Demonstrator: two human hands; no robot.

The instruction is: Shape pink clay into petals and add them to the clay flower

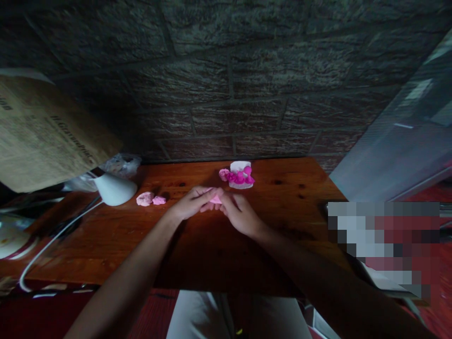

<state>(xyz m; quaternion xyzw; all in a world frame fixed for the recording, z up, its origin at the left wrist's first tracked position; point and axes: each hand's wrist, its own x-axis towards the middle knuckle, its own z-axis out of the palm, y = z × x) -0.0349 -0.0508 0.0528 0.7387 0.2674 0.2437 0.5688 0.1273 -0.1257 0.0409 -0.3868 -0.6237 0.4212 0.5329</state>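
Between my fingers, above the wooden table, is a soft-looking pink lump [215,198], like modelling clay. My left hand [196,201] pinches it from the left, thumb on top. From the right, my right hand [239,210] closes on the same lump, and the fingers partly hide it. Just beyond my hands lies a white sheet [240,165] with several bright magenta shaped pieces [240,177] on it. A lighter pink rosette-like piece [223,174] sits at its left edge. Left of my hands rest a pale pink clay lump [144,198] and a smaller pink lump [159,200].
At the left stands a lamp with a white cone base [116,189] and a printed paper shade [49,132]; its white cable [60,238] runs over the table's front edge. Clear plastic wrap [122,165] lies behind. A brick-patterned wall [233,113] backs the wooden table [282,207].
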